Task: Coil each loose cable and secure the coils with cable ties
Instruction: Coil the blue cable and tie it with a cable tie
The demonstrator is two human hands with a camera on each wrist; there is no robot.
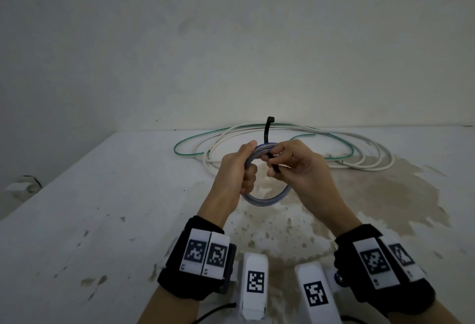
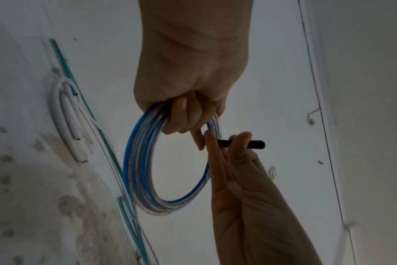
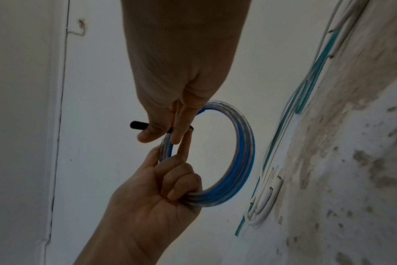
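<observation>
**Coil held up, tie at its top**

No brand or readable writing showed anywhere; the only markings were black-and-white square codes, six counted in the head view: two on each black wrist band (image 1: 198, 257) and one on each of two white blocks (image 1: 254, 287) near the bench's front edge.

One coil (image 1: 267, 199) of clear, blue-striped cable was held upright above the bench (image 1: 77, 221), clear of the surface. The left hand (image 1: 237, 169) gripped the coil's left side, fingers (image 2: 181, 116) curled round the bundled turns, with the forefinger stretched along the inside of the ring. One black tie (image 1: 267, 131) crossed the top of the coil; its head end stood up behind the hands and its tail came out toward the person. The right hand (image 1: 295, 167) pinched that tail between thumb and fingers (image 3: 152, 132), right beside the left forefinger. So each grip was closed on something: left on the coil, right on the tie.

Behind the hands, near the wall, lay loose cables: one green cable (image 1: 185, 143) in a wide loop, and white cable (image 1: 372, 159) in several overlapping loops; whether the white was one length or more could not be told. The two colours crossed each other. A brown stain (image 1: 385, 195) spread over the bench's right half.
</observation>
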